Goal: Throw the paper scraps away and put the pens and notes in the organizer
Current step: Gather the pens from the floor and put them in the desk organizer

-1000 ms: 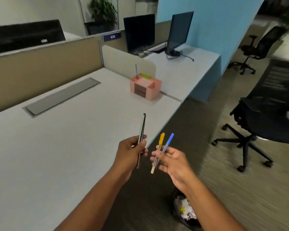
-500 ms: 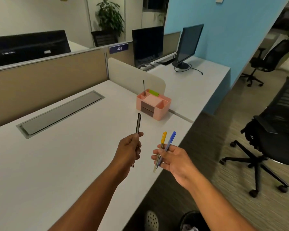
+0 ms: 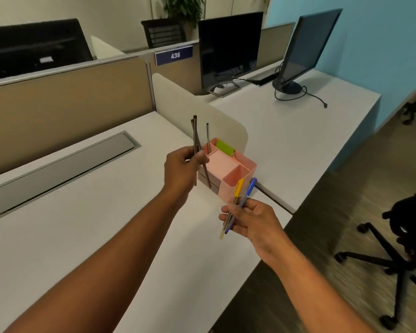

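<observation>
On the white counter [image 3: 58,236] the left hand [image 3: 181,168] pinches a dark pen [image 3: 195,138] upright beside the pink organizer [image 3: 228,168], where another pen [image 3: 207,137] and a green note [image 3: 225,148] stand; the right hand [image 3: 252,221] grips a yellow-capped pen [image 3: 238,188] and a blue-capped pen [image 3: 250,187]

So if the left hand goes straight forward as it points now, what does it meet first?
Probably the pink organizer, just beyond the left hand; depth is unclear.
</observation>
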